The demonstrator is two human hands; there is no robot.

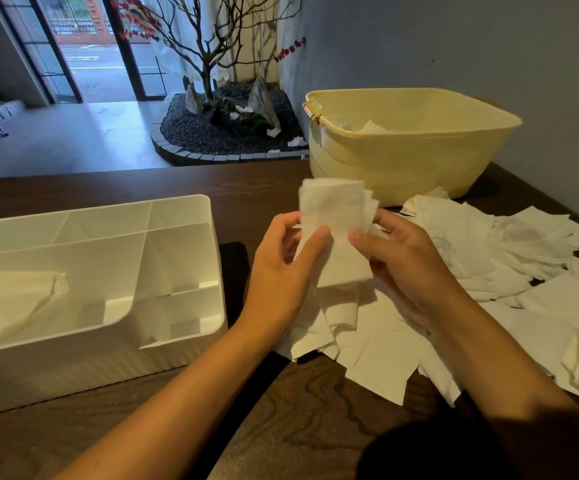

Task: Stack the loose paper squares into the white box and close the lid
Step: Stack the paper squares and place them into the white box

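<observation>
A small stack of white paper squares (333,209) stands upright above the table, pinched between my left hand (281,268) and my right hand (405,268). Both thumbs press its front face. The white box (180,216) sits open at the left, divided into compartments, and its large near-left compartment holds a pile of paper (14,299). Many loose paper squares (489,271) lie spread over the table at the right, under and beyond my right hand. No lid is visible.
A cream plastic tub (409,157) with some paper inside stands at the back right, against the grey wall. The dark wooden table (281,410) ends at its far edge, beyond which lie a floor and an indoor rock garden (225,119).
</observation>
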